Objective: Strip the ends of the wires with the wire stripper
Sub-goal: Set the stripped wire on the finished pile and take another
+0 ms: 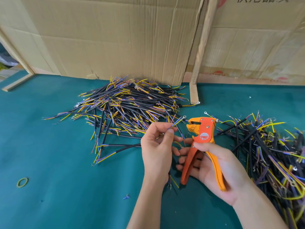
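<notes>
matt cloth table (49, 146) — creased cardboard (115, 38)

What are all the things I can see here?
wire stripper: one, orange, in right hand.
held wire: one, blue and yellow ends, pinched by left hand.
middle wire pile: many, black, yellow, blue, by the cardboard.
right wire pile: many, same colours, right side.
rubber band: one, yellow-green, lower left.
cardboard sheets: two, brown, standing behind.
table cloth: one, teal.
left hand: one.
right hand: one.
</notes>
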The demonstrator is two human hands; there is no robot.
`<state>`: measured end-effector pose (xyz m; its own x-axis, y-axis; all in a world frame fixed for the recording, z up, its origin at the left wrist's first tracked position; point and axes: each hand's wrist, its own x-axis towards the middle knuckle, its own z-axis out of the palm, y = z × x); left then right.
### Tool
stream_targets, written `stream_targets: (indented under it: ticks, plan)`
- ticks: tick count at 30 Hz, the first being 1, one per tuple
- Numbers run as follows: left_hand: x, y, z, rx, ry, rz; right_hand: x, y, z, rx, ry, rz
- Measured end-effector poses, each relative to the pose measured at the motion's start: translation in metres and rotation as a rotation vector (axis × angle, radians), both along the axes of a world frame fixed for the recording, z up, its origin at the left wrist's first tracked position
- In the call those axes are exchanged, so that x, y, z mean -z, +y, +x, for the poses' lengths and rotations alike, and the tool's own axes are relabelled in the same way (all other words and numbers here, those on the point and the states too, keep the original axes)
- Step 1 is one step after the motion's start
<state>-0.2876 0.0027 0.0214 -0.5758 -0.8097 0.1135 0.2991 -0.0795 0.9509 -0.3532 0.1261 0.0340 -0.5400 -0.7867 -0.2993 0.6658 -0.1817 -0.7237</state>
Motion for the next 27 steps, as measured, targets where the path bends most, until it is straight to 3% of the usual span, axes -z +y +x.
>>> stream_targets:
  ticks: [3, 7, 11, 20, 24, 27]
  plan:
    - [0.0, -0.004, 0.0, -0.06, 0.034, 0.052, 0.0, 0.0, 0.0, 0.002, -0.016, 0.007]
    - [-0.005, -0.015, 0.002, -0.143, 0.261, 0.357, -0.003, 0.003, 0.001, -0.072, 0.029, 0.005]
    - [-0.006, -0.02, 0.002, -0.285, 0.375, 0.476, -0.005, 0.005, 0.008, -0.237, 0.095, -0.053]
    - [0.003, -0.024, 0.004, -0.607, 0.205, 0.235, -0.006, -0.002, 0.021, -0.292, 0.083, -0.204]
    - [0.001, -0.02, 0.003, -0.631, 0.124, 0.114, -0.007, 0.0, 0.018, -0.251, 0.026, -0.31]
    - [0.001, -0.015, 0.002, -0.528, 0.043, -0.025, -0.006, 0.003, 0.011, -0.121, -0.019, -0.329]
